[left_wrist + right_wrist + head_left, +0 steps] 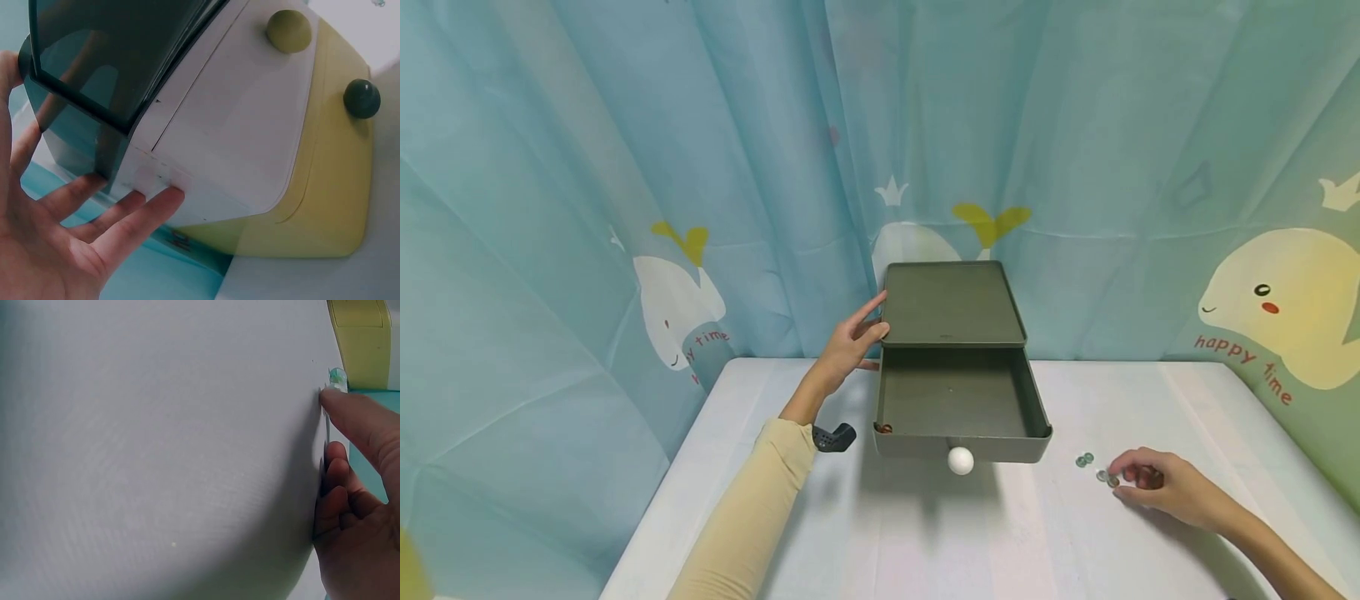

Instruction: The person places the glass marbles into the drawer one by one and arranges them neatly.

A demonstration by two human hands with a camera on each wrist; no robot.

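Note:
A small drawer cabinet stands at the middle of the table, its dark green top drawer pulled out toward me and fronted by a white knob. My left hand rests against the cabinet's left side, fingers spread along the green top. From the left wrist, a white drawer and a yellow drawer show below. On the right, my right hand pinches a small glass bead between thumb and forefinger at the table. Another glass bead lies right beside it.
Two more greenish beads lie between the right hand and the drawer. A reddish-brown bead sits in the drawer's front left corner. Blue curtains with whale prints hang behind the white table.

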